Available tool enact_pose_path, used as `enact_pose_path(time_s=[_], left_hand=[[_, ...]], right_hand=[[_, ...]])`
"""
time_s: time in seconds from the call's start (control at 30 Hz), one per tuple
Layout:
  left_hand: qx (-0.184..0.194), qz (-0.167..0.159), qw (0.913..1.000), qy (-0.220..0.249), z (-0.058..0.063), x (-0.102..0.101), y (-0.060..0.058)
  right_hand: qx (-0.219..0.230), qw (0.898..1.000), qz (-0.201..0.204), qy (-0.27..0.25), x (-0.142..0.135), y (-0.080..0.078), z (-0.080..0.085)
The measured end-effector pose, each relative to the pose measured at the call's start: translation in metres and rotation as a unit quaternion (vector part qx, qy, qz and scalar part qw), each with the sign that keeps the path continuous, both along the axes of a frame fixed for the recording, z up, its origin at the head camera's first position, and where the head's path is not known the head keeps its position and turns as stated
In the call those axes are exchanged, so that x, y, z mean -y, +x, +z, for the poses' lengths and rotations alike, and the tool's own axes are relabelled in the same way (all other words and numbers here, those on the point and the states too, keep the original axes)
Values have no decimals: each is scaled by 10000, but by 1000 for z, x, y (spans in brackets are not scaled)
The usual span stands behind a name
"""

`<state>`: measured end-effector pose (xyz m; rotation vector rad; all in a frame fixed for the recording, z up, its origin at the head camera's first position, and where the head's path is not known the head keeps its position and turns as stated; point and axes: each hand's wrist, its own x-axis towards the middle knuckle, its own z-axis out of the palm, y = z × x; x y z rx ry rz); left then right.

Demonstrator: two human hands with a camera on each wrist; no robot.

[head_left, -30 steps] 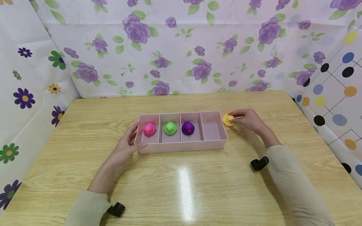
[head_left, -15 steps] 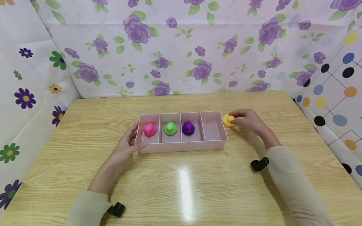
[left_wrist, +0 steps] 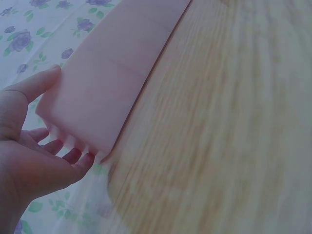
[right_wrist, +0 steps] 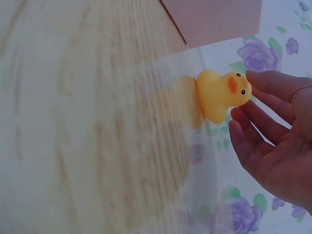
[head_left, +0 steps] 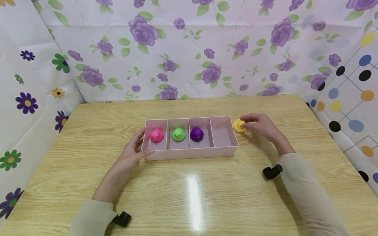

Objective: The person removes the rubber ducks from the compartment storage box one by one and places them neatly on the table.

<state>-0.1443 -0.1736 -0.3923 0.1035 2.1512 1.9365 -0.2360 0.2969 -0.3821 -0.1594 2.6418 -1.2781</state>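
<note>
In the head view, a long pink box point(head_left: 192, 153) split into compartments lies on the table. My left hand point(head_left: 133, 149) holds its left end, thumb at the front corner and fingers against the end wall; the left wrist view shows this hand point(left_wrist: 34, 151) close up. Inside, from the left, sit a pink rubber duck point(head_left: 156, 135), a green rubber duck point(head_left: 178, 134) and a purple rubber duck point(head_left: 196, 134). A yellow rubber duck point(head_left: 238, 126) stands on the table beside the box's right end. My right hand point(head_left: 261, 125) pinches its head between thumb and fingers.
The wooden table point(head_left: 159, 186) extends around the box on all sides. A floral sheet point(head_left: 189, 65) hangs behind the table, with patterned sheets at left and right. Each wrist wears a small black camera, such as the right one point(head_left: 272, 171).
Almost nothing differs: both hands, the box and the ducks keep their places, with only a very slight shift of the whole head view.
</note>
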Motion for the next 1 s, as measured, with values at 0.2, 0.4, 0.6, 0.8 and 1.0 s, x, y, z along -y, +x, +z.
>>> enact_pose_path(time_s=[0.2, 0.4, 0.6, 0.8, 1.0], left_hand=[[39, 3, 10000, 18, 1, 0, 0], [49, -11, 10000, 20, 1, 0, 1], [37, -21, 10000, 51, 1, -1, 1], [17, -39, 10000, 66, 1, -1, 1], [-2, -51, 9999, 93, 0, -1, 1]], right_hand=[[-113, 9999, -12, 18, -1, 1, 1], [-283, 9996, 62, -7, -2, 3, 7], [-480, 9988, -21, -23, -2, 4, 10], [-570, 9983, -96, -41, -1, 6, 14], [-628, 9980, -48, -20, 4, 9, 22]])
